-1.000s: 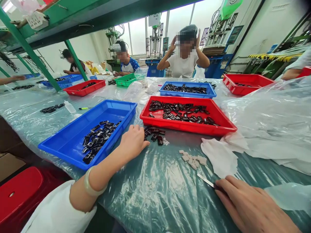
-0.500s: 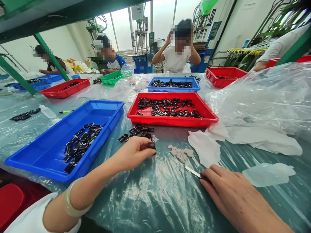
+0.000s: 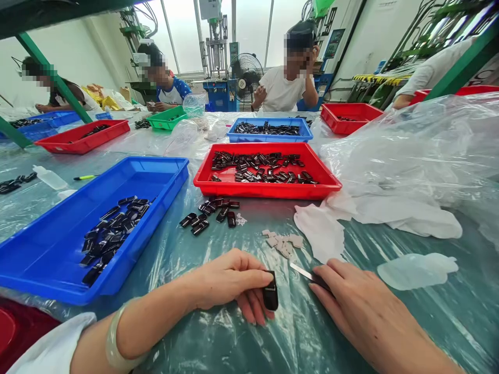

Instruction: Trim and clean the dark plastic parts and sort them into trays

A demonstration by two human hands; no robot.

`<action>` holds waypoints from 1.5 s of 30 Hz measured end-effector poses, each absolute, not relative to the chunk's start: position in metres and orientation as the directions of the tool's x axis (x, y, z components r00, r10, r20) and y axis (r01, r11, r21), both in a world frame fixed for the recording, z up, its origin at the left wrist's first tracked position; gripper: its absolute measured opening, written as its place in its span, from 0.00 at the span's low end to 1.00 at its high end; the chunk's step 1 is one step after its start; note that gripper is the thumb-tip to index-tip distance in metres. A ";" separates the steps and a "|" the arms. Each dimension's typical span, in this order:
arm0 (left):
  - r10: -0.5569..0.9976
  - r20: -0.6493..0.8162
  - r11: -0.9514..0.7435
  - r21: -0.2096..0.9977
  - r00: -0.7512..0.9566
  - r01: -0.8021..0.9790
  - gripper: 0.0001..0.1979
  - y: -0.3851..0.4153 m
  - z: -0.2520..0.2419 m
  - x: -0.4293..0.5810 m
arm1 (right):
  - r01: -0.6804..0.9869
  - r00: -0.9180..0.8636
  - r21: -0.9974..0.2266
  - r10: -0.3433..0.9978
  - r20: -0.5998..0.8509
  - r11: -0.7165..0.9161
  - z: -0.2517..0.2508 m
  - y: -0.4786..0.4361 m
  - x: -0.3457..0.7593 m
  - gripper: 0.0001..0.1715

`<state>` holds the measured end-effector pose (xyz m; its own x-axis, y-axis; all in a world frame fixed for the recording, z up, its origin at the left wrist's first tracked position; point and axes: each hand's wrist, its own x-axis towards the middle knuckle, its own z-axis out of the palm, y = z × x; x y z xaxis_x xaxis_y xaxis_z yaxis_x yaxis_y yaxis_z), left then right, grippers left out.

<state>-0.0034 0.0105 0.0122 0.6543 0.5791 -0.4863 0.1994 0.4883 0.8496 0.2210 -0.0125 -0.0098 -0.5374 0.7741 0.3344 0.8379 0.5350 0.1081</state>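
Between the thumb and fingers of my left hand (image 3: 237,283) is a small glossy black plastic piece (image 3: 271,293), held upright above the table. My right hand (image 3: 351,298) is closed around the dark handle of a tool with a flat metal blade (image 3: 301,270), like tweezers or a small knife. The blade points left, apart from the black piece. Just beyond it lies a cluster of small whitish flat pieces (image 3: 284,243). A loose group of black pieces (image 3: 208,210) lies on the table in front of the red tray, beside some tiny white bits (image 3: 241,220).
A blue tray (image 3: 47,236) with black pieces stands at left, a red tray (image 3: 268,191) ahead. At right are a white cloth (image 3: 317,228), a translucent bottle (image 3: 417,270) and clear plastic sheeting (image 3: 409,156). Several people sit across the table. Green bars (image 3: 54,78) cross the upper left.
My left hand has come nearer and to the right, bringing a black piece from the group on the table. My right hand keeps the bladed tool. The view has shifted slightly right.
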 end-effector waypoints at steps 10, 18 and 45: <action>0.544 -0.521 0.542 0.816 0.658 0.198 0.18 0.008 0.005 -0.002 | 0.842 -0.522 0.059 0.782 0.342 0.536 -0.010 -0.012 0.219 0.16; 0.595 -0.502 0.521 0.835 0.628 0.174 0.16 0.005 0.001 0.000 | 0.932 0.082 -0.299 0.688 0.721 0.202 0.030 -0.024 0.247 0.23; 0.441 -0.442 0.596 0.795 0.781 0.114 0.16 -0.007 -0.003 0.000 | 0.750 -0.554 -0.004 0.632 0.542 0.662 0.022 -0.024 0.224 0.19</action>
<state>-0.0003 -0.0069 -0.0034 0.7813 0.4408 -0.4419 0.1137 0.5956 0.7952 0.2236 -0.0237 0.0221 -0.5544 0.6319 0.5416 0.7499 0.6616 -0.0043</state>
